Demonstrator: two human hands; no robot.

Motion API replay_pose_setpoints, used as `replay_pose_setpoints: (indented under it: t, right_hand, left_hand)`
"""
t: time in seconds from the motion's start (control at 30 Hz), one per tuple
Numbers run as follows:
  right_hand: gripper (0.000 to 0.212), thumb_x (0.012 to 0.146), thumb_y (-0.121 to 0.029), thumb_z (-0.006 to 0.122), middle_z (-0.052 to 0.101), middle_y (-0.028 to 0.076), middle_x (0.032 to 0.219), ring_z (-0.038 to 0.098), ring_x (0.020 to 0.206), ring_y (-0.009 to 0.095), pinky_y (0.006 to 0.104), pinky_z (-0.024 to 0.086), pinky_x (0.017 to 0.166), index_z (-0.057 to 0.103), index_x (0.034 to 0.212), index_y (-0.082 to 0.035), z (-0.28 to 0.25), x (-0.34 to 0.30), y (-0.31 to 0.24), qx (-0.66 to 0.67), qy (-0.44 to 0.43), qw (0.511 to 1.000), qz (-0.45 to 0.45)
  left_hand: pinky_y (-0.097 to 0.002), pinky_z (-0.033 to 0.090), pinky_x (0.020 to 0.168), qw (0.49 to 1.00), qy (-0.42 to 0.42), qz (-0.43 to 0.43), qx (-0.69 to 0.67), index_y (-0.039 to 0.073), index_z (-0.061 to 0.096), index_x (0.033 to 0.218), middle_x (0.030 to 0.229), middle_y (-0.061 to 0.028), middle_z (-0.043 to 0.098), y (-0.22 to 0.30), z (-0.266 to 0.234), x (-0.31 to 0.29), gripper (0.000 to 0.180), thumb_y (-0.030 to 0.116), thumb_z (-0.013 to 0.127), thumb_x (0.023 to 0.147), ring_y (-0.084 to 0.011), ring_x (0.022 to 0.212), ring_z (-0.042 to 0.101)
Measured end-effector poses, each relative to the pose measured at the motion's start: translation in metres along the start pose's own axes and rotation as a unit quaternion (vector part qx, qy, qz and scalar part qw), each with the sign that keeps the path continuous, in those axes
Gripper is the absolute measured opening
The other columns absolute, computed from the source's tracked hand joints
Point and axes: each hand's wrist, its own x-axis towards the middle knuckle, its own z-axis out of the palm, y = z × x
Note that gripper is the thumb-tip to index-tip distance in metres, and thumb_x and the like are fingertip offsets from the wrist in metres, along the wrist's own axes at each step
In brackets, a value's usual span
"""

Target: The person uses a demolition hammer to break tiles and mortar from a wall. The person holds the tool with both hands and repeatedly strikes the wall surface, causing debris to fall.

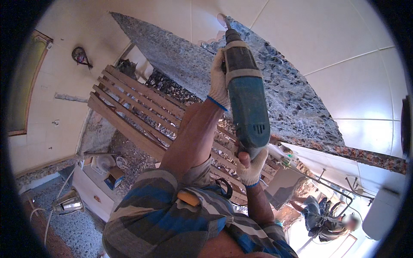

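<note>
Power drill (248, 101), teal and dark grey, is in both gloved hands on my feed, raised with its nose toward the wall. Left hand (218, 75): clenched around the front end of the drill, just behind the chuck (232, 36). Right hand (253, 168): grasping the rear end of the drill, thumb wrapped over it. Both gloves are white with blue cuffs.

Beyond the drill's nose, the bit (227, 22) reaches the margin between pale tiles (344, 38) and a rough grey stripped patch (297, 94). I cannot tell whether its tip touches. The patch spreads to both sides of the drill.

Left of the drill, I note wooden slats (142, 114), set in parallel, with dark rubble (176, 89) showing past them. Nearer the wearer than the drill: a striped shirt (159, 215) with an orange-yellow item (188, 198) on it, its kind unclear to me.

Farther out, left of the drill and nearer the wearer, I log a small box (114, 178) and a metal-housed lamp (69, 202). Well apart on the drill's right, toward the wearer's side, are another person (322, 219), bent over, and a white rounded tank (380, 215).
</note>
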Motion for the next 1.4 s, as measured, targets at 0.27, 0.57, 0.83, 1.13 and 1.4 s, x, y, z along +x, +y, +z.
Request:
replay_pose_setpoints:
  t: [0.27,0.57,0.83,1.13,1.4]
  right_hand:
    - [0.087,0.092,-0.070,0.071,0.070,0.013,0.107,0.068,0.089,0.019,0.0319,0.056,0.074,0.046,0.137,0.000,0.009,0.001,0.013,0.020,0.066,0.998,-0.006]
    - [0.089,0.087,-0.066,0.080,0.068,0.016,0.112,0.068,0.090,0.022,0.0312,0.057,0.067,0.048,0.139,-0.002,-0.002,-0.009,0.056,0.055,0.160,0.985,-0.016]
    - [0.082,0.092,-0.045,0.081,0.064,0.018,0.132,0.068,0.115,0.029,0.0426,0.057,0.095,0.039,0.149,-0.004,-0.029,-0.014,0.077,0.295,0.123,0.944,0.081]
    - [0.092,0.082,-0.066,0.084,0.069,0.017,0.115,0.070,0.098,0.027,0.0392,0.061,0.077,0.053,0.138,0.000,-0.019,-0.001,0.058,0.184,0.200,0.961,0.051]
    - [0.089,0.083,-0.063,0.084,0.067,0.019,0.112,0.067,0.089,0.027,0.0393,0.057,0.072,0.055,0.135,0.002,-0.033,-0.006,0.084,0.263,0.229,0.937,0.037]
  left_hand:
    - [-0.0516,0.066,0.082,1.000,-0.004,0.010,-0.003,0.006,0.067,0.128,0.111,-0.0228,0.075,0.005,0.010,0.000,0.064,0.063,0.045,0.106,-0.0375,0.094,0.077]
    - [-0.0492,0.064,0.088,1.000,-0.012,0.027,-0.007,0.008,0.067,0.124,0.109,-0.0138,0.076,-0.005,0.022,-0.001,0.054,0.056,0.046,0.109,-0.0297,0.096,0.076]
    - [-0.0485,0.063,0.090,0.998,0.010,0.053,0.015,0.008,0.066,0.125,0.112,-0.0134,0.074,-0.012,0.029,0.001,0.054,0.056,0.045,0.111,-0.0292,0.099,0.075]
    - [-0.0499,0.062,0.092,0.999,-0.004,0.034,-0.031,0.008,0.066,0.125,0.112,-0.0132,0.075,-0.018,0.024,0.007,0.054,0.056,0.047,0.110,-0.0306,0.101,0.074]
    - [-0.0504,0.061,0.096,0.999,0.004,0.043,-0.017,0.008,0.067,0.126,0.115,-0.0137,0.075,-0.022,0.026,0.011,0.054,0.056,0.047,0.110,-0.0307,0.104,0.074]
